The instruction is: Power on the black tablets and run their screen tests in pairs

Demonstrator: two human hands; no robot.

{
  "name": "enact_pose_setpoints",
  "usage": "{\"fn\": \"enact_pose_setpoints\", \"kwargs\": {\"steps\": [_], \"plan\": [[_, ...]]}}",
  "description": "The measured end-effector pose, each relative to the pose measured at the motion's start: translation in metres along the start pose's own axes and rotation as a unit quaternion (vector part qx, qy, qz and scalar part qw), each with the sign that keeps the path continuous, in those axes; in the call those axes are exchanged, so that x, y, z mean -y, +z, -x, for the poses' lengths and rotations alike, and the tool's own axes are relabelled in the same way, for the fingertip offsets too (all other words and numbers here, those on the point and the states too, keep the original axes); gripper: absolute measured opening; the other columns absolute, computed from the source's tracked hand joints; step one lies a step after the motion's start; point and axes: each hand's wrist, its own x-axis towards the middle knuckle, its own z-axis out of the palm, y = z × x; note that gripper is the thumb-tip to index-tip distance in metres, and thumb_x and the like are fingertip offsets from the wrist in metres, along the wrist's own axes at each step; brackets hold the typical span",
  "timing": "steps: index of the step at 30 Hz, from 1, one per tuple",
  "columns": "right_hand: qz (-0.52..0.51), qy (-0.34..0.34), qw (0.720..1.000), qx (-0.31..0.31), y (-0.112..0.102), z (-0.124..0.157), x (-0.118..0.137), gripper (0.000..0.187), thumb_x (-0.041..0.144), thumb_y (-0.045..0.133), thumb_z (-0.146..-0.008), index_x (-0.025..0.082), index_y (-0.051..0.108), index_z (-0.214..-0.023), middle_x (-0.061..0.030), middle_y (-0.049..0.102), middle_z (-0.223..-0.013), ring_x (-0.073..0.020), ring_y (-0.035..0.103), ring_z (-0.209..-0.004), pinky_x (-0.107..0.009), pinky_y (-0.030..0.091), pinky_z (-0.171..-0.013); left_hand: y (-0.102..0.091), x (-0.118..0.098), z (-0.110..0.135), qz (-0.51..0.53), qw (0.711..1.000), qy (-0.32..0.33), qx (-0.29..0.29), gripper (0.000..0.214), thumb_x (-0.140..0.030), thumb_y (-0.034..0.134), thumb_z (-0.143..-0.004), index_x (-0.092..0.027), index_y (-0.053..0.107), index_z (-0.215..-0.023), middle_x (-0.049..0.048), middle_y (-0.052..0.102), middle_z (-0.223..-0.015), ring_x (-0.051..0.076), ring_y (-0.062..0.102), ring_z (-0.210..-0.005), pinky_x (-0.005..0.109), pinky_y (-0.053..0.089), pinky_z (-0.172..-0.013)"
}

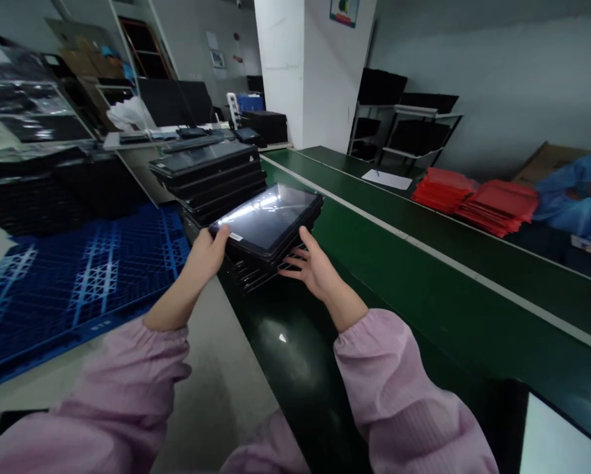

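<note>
A black tablet (270, 217) with a glossy, light-reflecting screen and a small white label on its near edge is held slightly tilted between my two hands. My left hand (207, 253) grips its left near corner, thumb on top and fingers hidden beneath. At the right near corner, my right hand (315, 263) has its thumb against the edge and its fingers spread below. Directly under the tablet lie stacked black trays (255, 275); whether they touch it is hard to tell. Behind it rises a taller stack of black trays (211, 171) with a dark flat panel on top.
A green conveyor belt (374, 257) runs alongside on the right. Red packets (497, 204) lie in stacks beyond it, near another person's blue sleeve (576, 197). A blue pallet (102, 276) is at left. A lit screen (562, 438) stands at the lower right.
</note>
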Motion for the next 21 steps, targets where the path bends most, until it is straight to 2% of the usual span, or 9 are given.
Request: {"fn": "enact_pose_setpoints", "kwargs": {"steps": [2,4,7,8,10,13,16,18,21], "plan": [[-0.006,-0.015,1.000,-0.012,0.011,-0.017,0.000,0.085,0.050,0.084,-0.082,0.032,0.048,-0.157,-0.0092,0.073,-0.133,-0.0279,0.076,-0.106,-0.045,0.067,-0.084,0.004,-0.006,0.013,-0.007,1.000,-0.005,-0.018,0.035,-0.061,0.067,-0.090,-0.026,0.063,-0.089,0.0116,0.079,-0.101,0.045,0.065,-0.132,0.058,0.048,-0.119],[-0.013,-0.033,0.999,-0.031,0.006,-0.019,-0.004,0.088,0.040,0.085,-0.077,0.035,0.047,-0.156,-0.0043,0.075,-0.131,-0.0260,0.075,-0.109,-0.041,0.066,-0.088,0.006,-0.012,0.035,-0.004,1.000,-0.014,-0.019,0.036,-0.063,0.068,-0.090,-0.027,0.067,-0.093,0.0113,0.079,-0.108,0.043,0.067,-0.129,0.058,0.049,-0.119],[-0.025,-0.054,0.997,-0.044,-0.027,-0.001,-0.014,0.073,0.038,0.081,-0.072,0.033,0.063,-0.142,0.0000,0.079,-0.125,-0.0255,0.075,-0.113,-0.039,0.064,-0.098,0.006,-0.017,0.076,0.053,0.997,-0.049,0.014,0.043,-0.066,0.060,-0.097,-0.028,0.075,-0.108,0.0102,0.077,-0.129,0.039,0.065,-0.136,0.055,0.048,-0.123],[-0.028,-0.057,0.997,-0.048,-0.042,0.010,-0.019,0.070,0.041,0.081,-0.070,0.032,0.067,-0.138,-0.0003,0.081,-0.122,-0.0272,0.075,-0.114,-0.041,0.063,-0.101,0.006,-0.016,0.089,0.087,0.993,-0.068,0.032,0.047,-0.069,0.056,-0.098,-0.028,0.077,-0.110,0.0100,0.077,-0.130,0.039,0.065,-0.136,0.054,0.050,-0.122],[-0.029,-0.053,0.996,-0.060,-0.070,0.036,-0.031,0.069,0.049,0.083,-0.066,0.030,0.072,-0.131,-0.0037,0.082,-0.118,-0.0326,0.077,-0.113,-0.049,0.062,-0.104,0.010,-0.010,0.110,0.152,0.978,-0.122,0.079,0.049,-0.072,0.061,-0.096,-0.030,0.079,-0.113,0.0087,0.079,-0.122,0.038,0.069,-0.131,0.052,0.057,-0.115],[-0.020,-0.033,0.996,-0.082,-0.106,0.078,-0.060,0.073,0.060,0.084,-0.061,0.026,0.077,-0.125,-0.0107,0.083,-0.107,-0.0411,0.079,-0.104,-0.060,0.063,-0.100,0.032,0.004,0.130,0.238,0.928,-0.237,0.161,0.046,-0.066,0.083,-0.081,-0.034,0.080,-0.114,0.0054,0.082,-0.115,0.035,0.075,-0.123,0.047,0.063,-0.106],[0.005,-0.001,0.995,-0.102,-0.136,0.113,-0.092,0.066,0.076,0.079,-0.064,0.032,0.082,-0.114,-0.0121,0.083,-0.106,-0.0470,0.079,-0.107,-0.062,0.064,-0.093,0.071,0.010,0.140,0.294,0.842,-0.386,0.236,0.045,-0.061,0.090,-0.071,-0.033,0.082,-0.105,0.0052,0.085,-0.103,0.034,0.081,-0.109,0.044,0.067,-0.094],[0.009,0.005,0.993,-0.117,-0.153,0.133,-0.107,0.060,0.074,0.078,-0.071,0.040,0.081,-0.120,-0.0090,0.083,-0.118,-0.0455,0.077,-0.117,-0.061,0.061,-0.102,0.096,0.008,0.144,0.299,0.811,-0.430,0.262,0.037,-0.056,0.089,-0.073,-0.029,0.082,-0.096,0.0062,0.085,-0.090,0.034,0.083,-0.098,0.043,0.069,-0.085],[-0.022,0.025,0.988,-0.150,-0.177,0.159,-0.111,0.070,0.058,0.087,-0.068,0.038,0.075,-0.134,-0.0067,0.081,-0.129,-0.0407,0.075,-0.126,-0.060,0.052,-0.117,0.124,-0.004,0.154,0.306,0.791,-0.451,0.278,0.026,-0.043,0.092,-0.077,-0.025,0.082,-0.093,0.0048,0.084,-0.082,0.030,0.085,-0.090,0.036,0.069,-0.079]]}}
